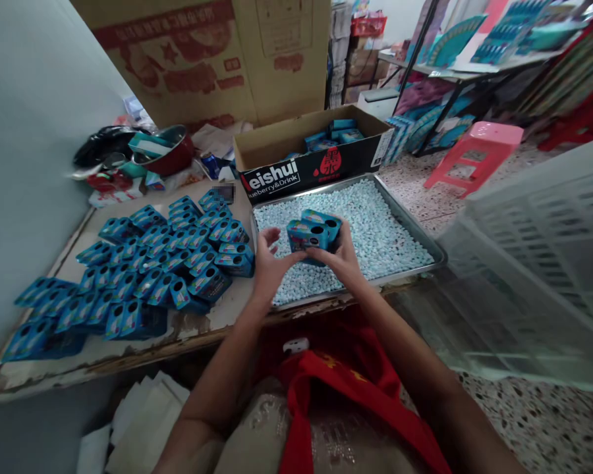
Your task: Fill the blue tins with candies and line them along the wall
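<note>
1. Two boxes (306, 232) are in the right hand (344, 255) above the tray (409, 217); its grip is closed round them; the left hand (269, 257) is spread, thumb near the boxes, whether touching I cannot tell.
2. The hold looks mostly one-handed; if it slackens, one box could slip off the other and drop into the pellets (375, 230).
3. The tray carries a broad layer of these pale blue pellets; a knock on its front rim, at the desk (212, 321) edge, could scatter some.
4. To the left, more boxes (161, 260) crowd the desk, holes up; a stray elbow could topple the nearest.
5. Behind the tray, the carton (321, 164) has several boxes inside; further left, a packet (151, 145) lies at the red bowl (178, 162).
</note>
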Tool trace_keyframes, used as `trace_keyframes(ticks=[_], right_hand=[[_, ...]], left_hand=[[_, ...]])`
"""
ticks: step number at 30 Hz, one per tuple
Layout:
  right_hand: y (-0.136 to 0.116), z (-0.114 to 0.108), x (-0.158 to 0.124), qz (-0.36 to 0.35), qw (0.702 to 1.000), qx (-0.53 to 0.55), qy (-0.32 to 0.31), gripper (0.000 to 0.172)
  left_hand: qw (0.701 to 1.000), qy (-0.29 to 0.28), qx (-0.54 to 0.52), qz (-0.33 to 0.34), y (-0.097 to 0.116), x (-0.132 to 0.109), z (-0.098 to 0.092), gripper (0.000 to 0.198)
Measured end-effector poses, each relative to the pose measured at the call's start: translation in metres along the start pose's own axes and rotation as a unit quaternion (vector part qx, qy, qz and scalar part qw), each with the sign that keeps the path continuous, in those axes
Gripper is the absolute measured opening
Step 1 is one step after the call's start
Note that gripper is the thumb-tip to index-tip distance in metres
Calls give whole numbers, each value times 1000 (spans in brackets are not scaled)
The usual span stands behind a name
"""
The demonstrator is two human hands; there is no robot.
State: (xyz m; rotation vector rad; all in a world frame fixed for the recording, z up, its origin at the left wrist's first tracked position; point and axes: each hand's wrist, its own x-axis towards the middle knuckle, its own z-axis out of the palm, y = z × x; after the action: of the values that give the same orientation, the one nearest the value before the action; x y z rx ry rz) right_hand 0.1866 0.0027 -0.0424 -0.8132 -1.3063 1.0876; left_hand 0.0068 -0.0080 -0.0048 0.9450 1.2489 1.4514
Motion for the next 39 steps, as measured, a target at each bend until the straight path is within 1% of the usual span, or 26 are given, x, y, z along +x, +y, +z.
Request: trace_keyframes(ticks=[1,3,4,5,6,8,10,12,13,17,18,21,23,25,26,27,28,29,30,31,32,33,34,36,37,39], right_hand=[[-3,-5,-3,11,999,14,-38,91],[-7,-12,-9,30,996,36,-81,94],[-7,-15,-12,39,994,37,-96,94],[-7,-17,-13,49,993,34,-104,94],[-6,-19,-15,62,992,33,-107,94],[-2,-25,-17,90,989,37,-115,93],[3,-30,-21,116,984,46,-129,95],[7,-34,-24,137,981,59,-128,95],[9,-35,-25,145,980,64,-120,94],[15,-30,-23,128,988,61,-68,98],[17,-29,-21,120,989,54,-63,99],[19,-30,-10,126,988,42,-84,96],[19,-39,13,125,982,36,-138,94],[20,-52,53,90,969,11,-228,94],[22,-57,79,62,955,-13,-291,93],[26,-60,108,26,945,-56,-320,83],[33,-60,136,-15,944,-119,-307,74],[41,-57,163,-47,939,-187,-285,71],[50,-51,185,-67,919,-253,-295,70],[61,-42,202,-73,890,-316,-321,67],[71,-32,213,-71,860,-368,-346,61],[80,-22,218,-67,848,-389,-353,47],[87,-14,218,-63,839,-409,-354,36],[94,-8,206,-55,836,-427,-340,19],[94,-12,198,-51,835,-434,-334,14],[89,-32,182,-38,835,-430,-340,9]], left_hand=[[996,-83,26,10,7,7,-8,110],[965,-256,43,-29,15,17,-18,120],[948,-310,46,-49,15,20,-19,120],[938,-337,51,-58,12,21,-18,118],[937,-341,58,-57,8,21,-16,117],[941,-327,74,-44,-3,17,-11,116],[939,-333,78,-41,-11,10,-8,124],[935,-344,65,-58,-16,2,-6,135],[938,-333,59,-71,-17,-3,-4,134],[977,-182,20,-108,-17,-15,10,99],[980,-159,-6,-119,-16,-16,14,96],[969,-157,-90,-167,-11,-8,20,104],[967,-146,-105,-180,-6,1,16,103],[978,-120,-68,-156,2,14,8,99],[986,-107,-29,-123,6,22,3,95],[992,-95,24,-77,11,31,-3,93],[992,-86,87,-25,17,40,-8,92],[984,-79,155,27,23,50,-13,92],[969,-74,224,72,29,61,-16,91],[948,-72,291,106,35,71,-19,91],[925,-73,351,128,40,80,-21,91],[899,-77,406,142,44,88,-21,90],[873,-84,456,151,47,94,-20,88],[821,-102,540,157,49,103,-16,86],[797,-112,574,153,49,106,-13,85],[756,-140,626,132,47,112,-6,81]])
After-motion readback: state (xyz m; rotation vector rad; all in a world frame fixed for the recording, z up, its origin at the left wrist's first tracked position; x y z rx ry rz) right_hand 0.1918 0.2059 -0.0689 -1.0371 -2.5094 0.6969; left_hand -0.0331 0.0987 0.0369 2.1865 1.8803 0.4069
